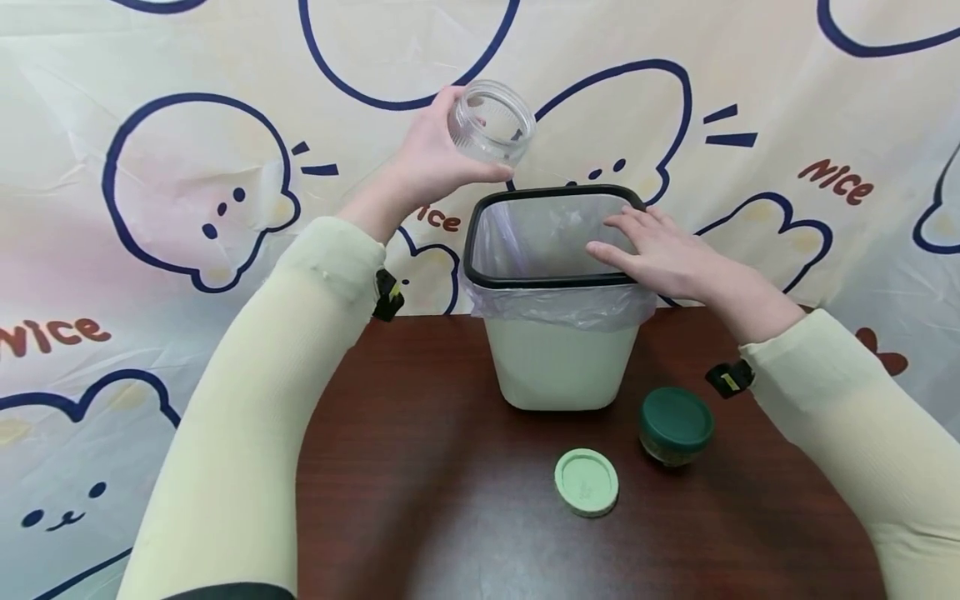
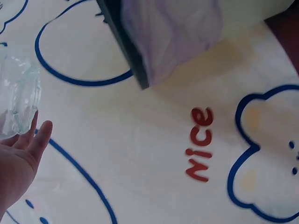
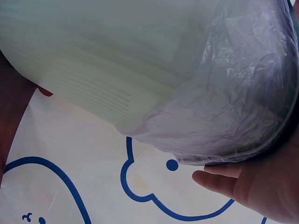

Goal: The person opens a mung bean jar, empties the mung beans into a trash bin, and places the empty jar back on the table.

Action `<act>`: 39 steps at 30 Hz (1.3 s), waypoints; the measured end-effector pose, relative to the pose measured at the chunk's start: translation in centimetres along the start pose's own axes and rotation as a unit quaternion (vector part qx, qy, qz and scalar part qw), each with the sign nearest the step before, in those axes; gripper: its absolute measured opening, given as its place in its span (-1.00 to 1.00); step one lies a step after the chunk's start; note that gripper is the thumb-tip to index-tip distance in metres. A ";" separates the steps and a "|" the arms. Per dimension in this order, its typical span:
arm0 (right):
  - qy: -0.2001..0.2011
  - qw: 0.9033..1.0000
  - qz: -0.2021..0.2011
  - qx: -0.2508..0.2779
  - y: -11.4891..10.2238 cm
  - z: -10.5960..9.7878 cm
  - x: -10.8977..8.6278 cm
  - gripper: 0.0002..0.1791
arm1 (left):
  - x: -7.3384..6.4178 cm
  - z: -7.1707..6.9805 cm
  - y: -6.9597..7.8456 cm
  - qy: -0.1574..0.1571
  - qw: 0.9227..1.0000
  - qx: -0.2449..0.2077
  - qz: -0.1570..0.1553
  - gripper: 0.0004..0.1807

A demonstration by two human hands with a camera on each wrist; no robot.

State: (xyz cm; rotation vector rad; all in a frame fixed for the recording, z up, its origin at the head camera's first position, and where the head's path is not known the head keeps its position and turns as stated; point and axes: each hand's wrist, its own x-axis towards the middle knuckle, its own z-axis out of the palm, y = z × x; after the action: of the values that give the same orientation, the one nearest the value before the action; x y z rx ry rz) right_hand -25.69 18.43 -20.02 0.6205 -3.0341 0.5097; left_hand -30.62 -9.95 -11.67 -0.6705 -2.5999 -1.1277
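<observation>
High at the left of the bin, my left hand (image 1: 431, 158) holds a clear glass jar (image 1: 489, 148) by its side, mouth tilted toward me. The left wrist view shows the jar (image 2: 18, 95) at its left edge, with fingertips (image 2: 43, 135) below it. A pale trash bin (image 1: 562, 367) with a black rim (image 1: 555, 282) and a thin translucent bag (image 1: 577, 307) stands on the table. My right hand (image 1: 667, 250) lies at the bin's right rim, its fingers loosely extended and partly over the opening. Fingers (image 3: 212, 182) show outside the bagged rim in the right wrist view.
On the brown table (image 1: 390, 467), a light green round lid (image 1: 587, 482) lies in front of the bin. To its right stands a small jar with a dark green lid (image 1: 677, 421). A cartoon-printed cloth (image 1: 202, 333) hangs right behind the table.
</observation>
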 end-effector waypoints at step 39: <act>0.001 1.000 0.006 0.000 0.1 -0.2 -0.3 -0.04 | -9.4 -1.0 -8.6 0.091 0.931 -0.347 -0.070 -0.26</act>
State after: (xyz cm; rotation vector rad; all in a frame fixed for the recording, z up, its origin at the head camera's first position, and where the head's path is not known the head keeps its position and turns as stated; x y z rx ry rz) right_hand -25.50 18.67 -19.86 0.6012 -3.0378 0.5099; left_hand -26.65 -18.77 -19.99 -0.4653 -2.0847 -2.0774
